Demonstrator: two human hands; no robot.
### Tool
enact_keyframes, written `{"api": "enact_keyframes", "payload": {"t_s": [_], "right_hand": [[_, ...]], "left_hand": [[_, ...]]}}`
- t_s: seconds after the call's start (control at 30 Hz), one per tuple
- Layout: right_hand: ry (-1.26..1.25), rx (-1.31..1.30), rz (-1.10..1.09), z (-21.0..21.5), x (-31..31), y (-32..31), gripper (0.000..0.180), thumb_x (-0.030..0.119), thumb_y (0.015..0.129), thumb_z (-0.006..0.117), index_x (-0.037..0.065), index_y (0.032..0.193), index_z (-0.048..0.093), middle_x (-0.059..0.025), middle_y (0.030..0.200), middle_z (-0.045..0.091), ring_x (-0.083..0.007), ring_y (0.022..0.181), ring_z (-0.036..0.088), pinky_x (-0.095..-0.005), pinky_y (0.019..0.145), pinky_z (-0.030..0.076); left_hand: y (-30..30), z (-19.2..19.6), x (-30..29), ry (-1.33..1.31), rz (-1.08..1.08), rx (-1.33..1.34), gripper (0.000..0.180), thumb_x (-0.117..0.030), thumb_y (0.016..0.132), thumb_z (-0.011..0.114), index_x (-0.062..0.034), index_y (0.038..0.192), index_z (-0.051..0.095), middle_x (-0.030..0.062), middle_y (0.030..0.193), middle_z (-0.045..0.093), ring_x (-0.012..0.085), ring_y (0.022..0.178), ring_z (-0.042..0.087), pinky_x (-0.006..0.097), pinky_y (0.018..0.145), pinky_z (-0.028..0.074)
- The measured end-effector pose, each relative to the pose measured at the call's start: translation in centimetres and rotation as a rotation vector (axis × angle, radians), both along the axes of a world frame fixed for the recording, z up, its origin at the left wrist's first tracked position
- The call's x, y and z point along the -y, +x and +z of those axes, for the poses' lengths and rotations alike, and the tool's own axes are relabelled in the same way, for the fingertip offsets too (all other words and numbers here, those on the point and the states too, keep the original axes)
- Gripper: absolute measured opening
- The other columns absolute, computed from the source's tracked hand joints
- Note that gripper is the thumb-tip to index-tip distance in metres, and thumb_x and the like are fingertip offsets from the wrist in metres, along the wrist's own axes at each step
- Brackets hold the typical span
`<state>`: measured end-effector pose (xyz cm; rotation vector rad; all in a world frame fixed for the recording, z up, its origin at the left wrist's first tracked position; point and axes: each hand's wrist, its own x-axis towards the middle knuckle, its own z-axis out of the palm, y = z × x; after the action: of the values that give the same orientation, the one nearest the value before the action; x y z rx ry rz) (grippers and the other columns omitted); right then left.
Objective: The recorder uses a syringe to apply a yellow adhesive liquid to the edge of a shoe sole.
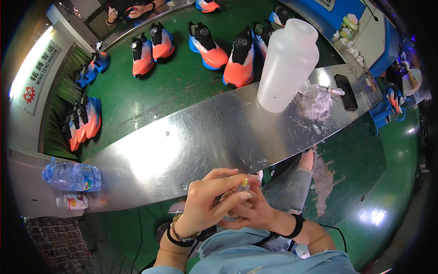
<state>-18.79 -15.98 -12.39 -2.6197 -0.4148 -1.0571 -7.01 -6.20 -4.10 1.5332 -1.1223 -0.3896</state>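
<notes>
My left hand (206,197) and my right hand (258,209) meet just in front of the steel ledge, close to my body. Between them is a small clear piece with a yellow tip (245,183). The left thumb and forefinger pinch it from one side, while the right fingers curl round its lower part. Most of that part is hidden behind the fingers, so its kind cannot be made out.
A large white plastic bottle (289,66) stands on the steel ledge (205,132), beside crumpled white tissue (315,102) and a black phone-like object (346,92). Orange-and-blue sports shoes (240,61) stand on the green belt beyond. A clear water bottle (75,176) lies at left. Another person's hands (134,11) show far off.
</notes>
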Motion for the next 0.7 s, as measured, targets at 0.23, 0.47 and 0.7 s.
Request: {"api": "enact_keyframes", "payload": {"t_s": [0.23,0.47,0.7], "right_hand": [[0.04,-0.005,0.032,-0.02,0.1,0.03,0.072,0.011,0.066,0.065,0.047,0.122,0.038,0.0007,0.112,0.043,-0.0237,0.099,0.05,-0.0391,0.082,0.044],[-0.01,0.006,-0.002,-0.39,0.34,-0.01,0.07,0.012,0.066,0.064,0.047,0.121,0.038,0.0013,0.111,0.043,-0.0216,0.098,0.05,-0.0383,0.082,0.043],[-0.03,-0.019,-0.016,-0.24,0.65,-0.34,0.067,0.013,0.067,0.063,0.047,0.12,0.04,0.0019,0.111,0.043,-0.0209,0.098,0.05,-0.0376,0.082,0.042]], "left_hand": [[0.03,-0.4,-0.38,0.1,0.007,-0.05,0.02,-0.006,0.075,0.062,0.001,0.094,0.064,0.0094,0.085,0.068,0.0184,0.084,0.064,0.028,0.075,0.05],[0.17,-0.26,-0.04,0.122,-0.011,-0.054,0.019,-0.009,0.077,0.062,-0.0003,0.094,0.065,0.008,0.085,0.068,0.0168,0.083,0.063,0.026,0.072,0.051],[0.23,-0.88,-0.11,0.117,-0.037,-0.083,0.023,-0.01,0.074,0.068,-0.0014,0.095,0.065,0.0111,0.09,0.066,0.0237,0.083,0.063,0.03,0.074,0.049]]}}
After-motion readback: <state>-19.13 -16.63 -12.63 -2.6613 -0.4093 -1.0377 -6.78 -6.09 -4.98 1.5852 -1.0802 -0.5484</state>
